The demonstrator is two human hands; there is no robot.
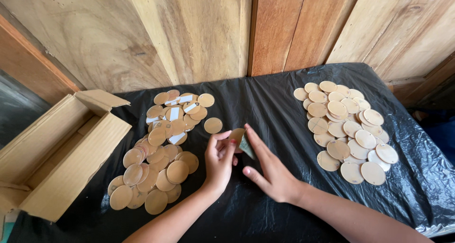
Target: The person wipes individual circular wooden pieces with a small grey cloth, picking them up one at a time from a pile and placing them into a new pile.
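My left hand [219,160] grips a round tan wooden disc [235,133] at the middle of the black-covered table [275,105]. My right hand [270,169] presses a small dark piece, apparently sandpaper [247,146], against the disc's edge. A pile of darker tan discs [161,162] lies to the left of my hands, some bearing white stickers [174,113]. A pile of paler discs [348,129] is spread out to the right. One single disc [213,125] lies alone just above my left hand.
An open cardboard box [57,153] sits at the table's left edge. Wooden plank walls [213,30] rise behind the table. The black plastic sheet [422,186] hangs over the right edge.
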